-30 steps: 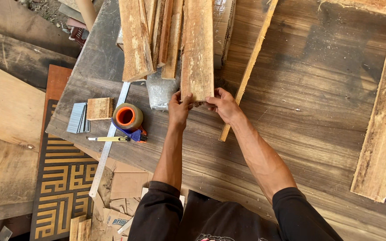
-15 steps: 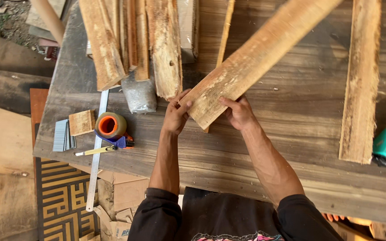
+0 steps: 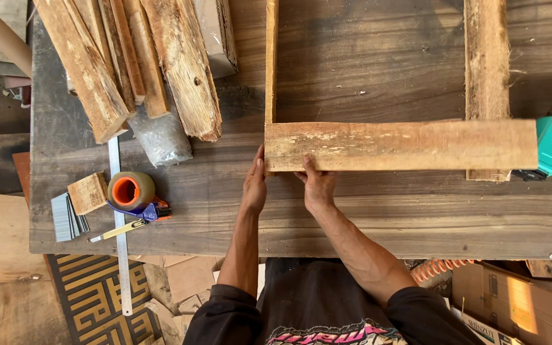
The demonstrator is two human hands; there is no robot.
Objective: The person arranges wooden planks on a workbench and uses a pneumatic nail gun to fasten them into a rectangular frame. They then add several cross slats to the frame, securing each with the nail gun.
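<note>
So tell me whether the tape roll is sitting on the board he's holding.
No, the tape roll lies on the table, left of the board.
</note>
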